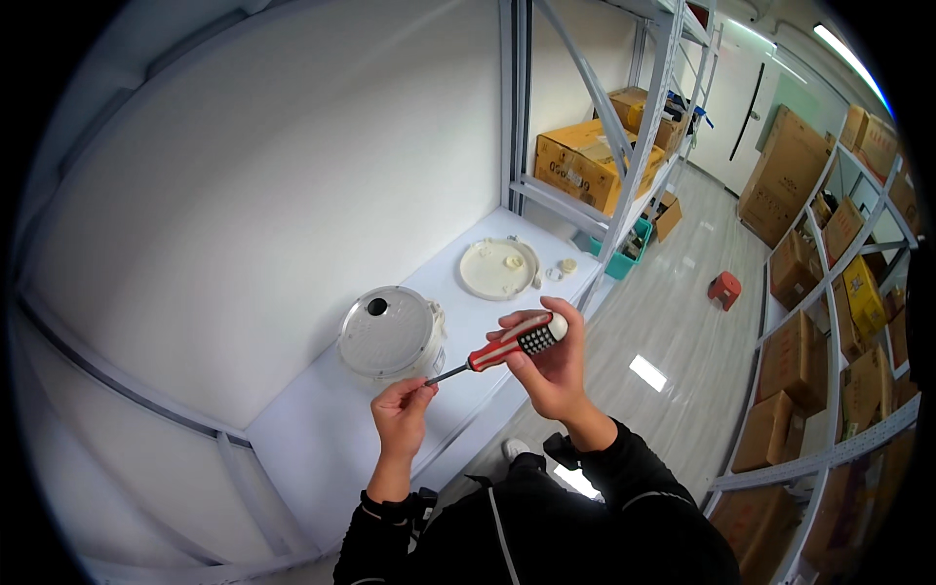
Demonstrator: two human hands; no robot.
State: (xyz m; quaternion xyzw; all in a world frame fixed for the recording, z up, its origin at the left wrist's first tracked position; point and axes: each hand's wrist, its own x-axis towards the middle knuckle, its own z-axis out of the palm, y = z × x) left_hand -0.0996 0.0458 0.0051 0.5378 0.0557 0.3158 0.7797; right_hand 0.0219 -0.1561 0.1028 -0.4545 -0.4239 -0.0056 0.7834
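the red, white and black screwdriver with a rounded white end cap (512, 344) is held between the two hands, above the near edge of the long white bench (322, 429). its long axis slants in the view from the cap at upper right down to the shaft's tip at lower left. the round pale drum with a grey disc top and one dark hole (395, 341) stands on the bench just beyond that tip, a little to the left; the left hand (401, 408) is the nearer one to it, though whether they touch i cannot tell.

the right hand (552, 369) is loosely curled about the handle, thumb below and fingers above, with the white cap standing clear near the index finger. the left hand has thumb and fingertips pinched together at the far end of the shaft (any small part caught in that pinch is too hidden to make out).

farther along the bench, well apart from both hands, lies the shallow off-white round tray-like piece (487, 280), with small off-white parts (568, 265) beside it.
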